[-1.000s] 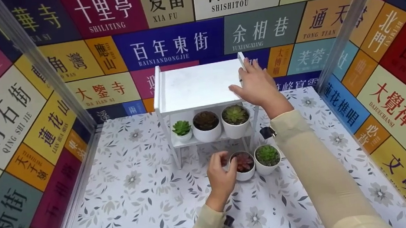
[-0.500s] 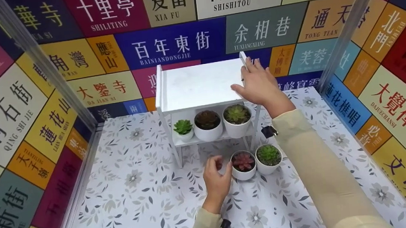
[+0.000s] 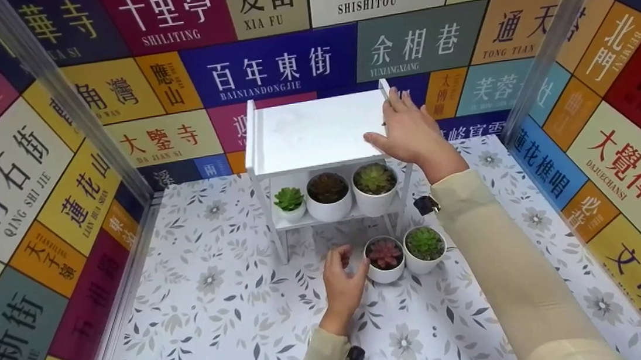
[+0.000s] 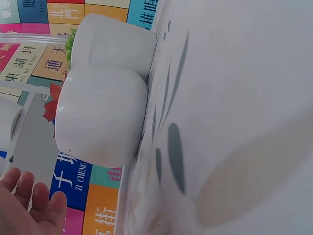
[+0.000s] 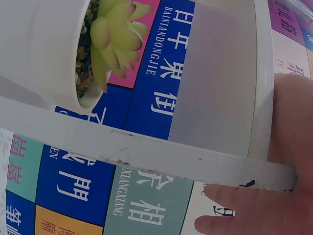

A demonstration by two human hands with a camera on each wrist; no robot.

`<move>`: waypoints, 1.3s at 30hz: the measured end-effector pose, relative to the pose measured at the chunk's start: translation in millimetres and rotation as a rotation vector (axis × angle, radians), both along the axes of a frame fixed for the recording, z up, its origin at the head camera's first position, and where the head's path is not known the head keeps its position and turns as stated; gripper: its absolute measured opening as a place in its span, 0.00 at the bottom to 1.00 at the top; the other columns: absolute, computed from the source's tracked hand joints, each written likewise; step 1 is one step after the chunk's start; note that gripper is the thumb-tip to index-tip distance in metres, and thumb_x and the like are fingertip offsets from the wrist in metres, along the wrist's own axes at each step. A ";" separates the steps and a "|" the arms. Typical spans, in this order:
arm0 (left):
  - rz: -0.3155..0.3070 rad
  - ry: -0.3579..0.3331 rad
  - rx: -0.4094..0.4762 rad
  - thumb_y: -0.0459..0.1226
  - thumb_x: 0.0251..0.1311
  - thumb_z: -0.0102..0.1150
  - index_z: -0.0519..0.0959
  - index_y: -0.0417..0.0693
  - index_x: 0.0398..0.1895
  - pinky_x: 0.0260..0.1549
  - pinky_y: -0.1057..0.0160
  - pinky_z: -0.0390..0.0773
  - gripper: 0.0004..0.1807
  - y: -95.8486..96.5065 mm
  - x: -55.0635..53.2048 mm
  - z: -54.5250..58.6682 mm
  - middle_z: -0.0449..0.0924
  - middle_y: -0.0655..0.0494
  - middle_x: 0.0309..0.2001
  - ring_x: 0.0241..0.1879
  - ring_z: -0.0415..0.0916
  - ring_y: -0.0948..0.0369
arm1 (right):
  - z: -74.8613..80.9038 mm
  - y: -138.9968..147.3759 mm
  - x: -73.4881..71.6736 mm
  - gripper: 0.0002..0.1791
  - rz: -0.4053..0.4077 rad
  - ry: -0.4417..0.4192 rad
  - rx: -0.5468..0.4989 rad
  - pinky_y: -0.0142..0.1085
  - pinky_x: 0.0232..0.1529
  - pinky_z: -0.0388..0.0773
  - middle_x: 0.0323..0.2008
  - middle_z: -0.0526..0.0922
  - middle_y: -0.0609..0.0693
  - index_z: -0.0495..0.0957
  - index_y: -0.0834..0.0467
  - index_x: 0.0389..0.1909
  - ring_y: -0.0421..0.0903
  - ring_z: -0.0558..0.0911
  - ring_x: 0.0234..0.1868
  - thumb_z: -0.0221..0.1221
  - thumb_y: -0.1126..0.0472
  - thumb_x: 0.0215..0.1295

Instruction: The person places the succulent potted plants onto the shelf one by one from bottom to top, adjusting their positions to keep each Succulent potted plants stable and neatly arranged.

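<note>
My left hand (image 3: 344,283) is just left of a white pot (image 3: 386,273) with a red succulent (image 3: 384,253). Its fingers are loosely bent and hold nothing; the thumb tip is right at the pot's rim. In the left wrist view, the fingers (image 4: 41,200) show apart from the pot (image 4: 102,117). With my right hand (image 3: 413,130) I hold the top right side of a white two-tier shelf (image 3: 316,133). The thumb lies on the top board and the fingers are outside the side rail. The right wrist view shows this hand (image 5: 274,210) around the shelf's corner.
On the lower tier stand a small green succulent (image 3: 289,200), a dark brown plant (image 3: 327,188) and a pale green succulent (image 3: 374,179), all in white pots. Another green succulent (image 3: 424,243) touches the red one's right side. Sign-printed walls (image 3: 280,66) enclose the flower-patterned table (image 3: 211,331).
My left hand has drawn back slightly to the left, away from the red succulent's pot. The right hand stays on the shelf's side, and the pots have not moved.
</note>
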State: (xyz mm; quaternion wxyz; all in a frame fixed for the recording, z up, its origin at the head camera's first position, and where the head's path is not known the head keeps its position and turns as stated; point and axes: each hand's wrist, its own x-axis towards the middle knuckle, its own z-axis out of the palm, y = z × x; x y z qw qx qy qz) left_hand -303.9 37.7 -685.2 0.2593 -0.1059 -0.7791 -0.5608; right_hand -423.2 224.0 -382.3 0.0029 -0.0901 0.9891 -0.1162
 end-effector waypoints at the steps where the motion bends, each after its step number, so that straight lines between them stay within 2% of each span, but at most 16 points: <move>1: -0.011 -0.015 0.007 0.37 0.58 0.75 0.80 0.35 0.52 0.47 0.52 0.86 0.22 0.1 0.0 -0.6 0.82 0.42 0.44 0.45 0.81 0.45 | 0.4 -0.1 0.2 0.54 -0.001 -0.001 0.000 0.66 0.83 0.37 0.87 0.31 0.61 0.42 0.66 0.85 0.64 0.35 0.87 0.46 0.30 0.78; 6: -0.057 -0.089 0.031 0.40 0.58 0.75 0.79 0.35 0.56 0.52 0.51 0.85 0.27 -0.6 0.5 -2.0 0.81 0.40 0.48 0.50 0.80 0.47 | 1.4 -0.1 0.9 0.55 -0.008 -0.013 -0.005 0.64 0.84 0.37 0.87 0.30 0.60 0.40 0.65 0.85 0.63 0.35 0.87 0.46 0.29 0.77; 10: -0.080 -0.127 0.017 0.41 0.57 0.76 0.79 0.39 0.59 0.56 0.51 0.84 0.29 -1.6 1.7 -0.9 0.80 0.38 0.51 0.53 0.80 0.46 | 1.4 0.6 1.0 0.56 -0.005 -0.020 -0.002 0.64 0.84 0.37 0.87 0.29 0.60 0.39 0.65 0.85 0.63 0.34 0.87 0.45 0.29 0.77; 19: -0.070 -0.127 -0.130 0.48 0.54 0.77 0.76 0.36 0.63 0.58 0.52 0.81 0.38 1.1 2.3 2.9 0.80 0.39 0.54 0.55 0.78 0.48 | 1.0 2.0 -0.3 0.56 0.004 -0.007 -0.004 0.65 0.84 0.38 0.87 0.30 0.61 0.40 0.66 0.85 0.64 0.35 0.87 0.45 0.28 0.77; 24: -0.078 -0.190 -0.185 0.53 0.52 0.78 0.74 0.36 0.67 0.63 0.47 0.78 0.44 3.9 2.9 7.0 0.79 0.39 0.59 0.61 0.77 0.48 | 0.9 1.7 -1.1 0.56 0.005 -0.004 0.002 0.64 0.84 0.39 0.87 0.30 0.61 0.40 0.66 0.85 0.64 0.36 0.87 0.45 0.28 0.77; 30: -0.087 -0.281 -0.184 0.54 0.50 0.79 0.73 0.38 0.69 0.67 0.44 0.75 0.47 9.2 2.6 10.8 0.78 0.40 0.63 0.64 0.76 0.46 | 0.7 1.3 -0.4 0.56 -0.001 0.000 -0.018 0.64 0.84 0.38 0.87 0.30 0.60 0.40 0.65 0.85 0.63 0.35 0.87 0.46 0.29 0.77; 39: -0.081 -0.315 -0.184 0.54 0.46 0.82 0.72 0.39 0.70 0.67 0.44 0.75 0.50 19.5 2.3 13.8 0.77 0.41 0.63 0.64 0.75 0.46 | -0.9 -0.6 -0.1 0.55 -0.004 0.011 -0.020 0.63 0.84 0.40 0.87 0.32 0.61 0.41 0.66 0.85 0.63 0.35 0.87 0.47 0.30 0.77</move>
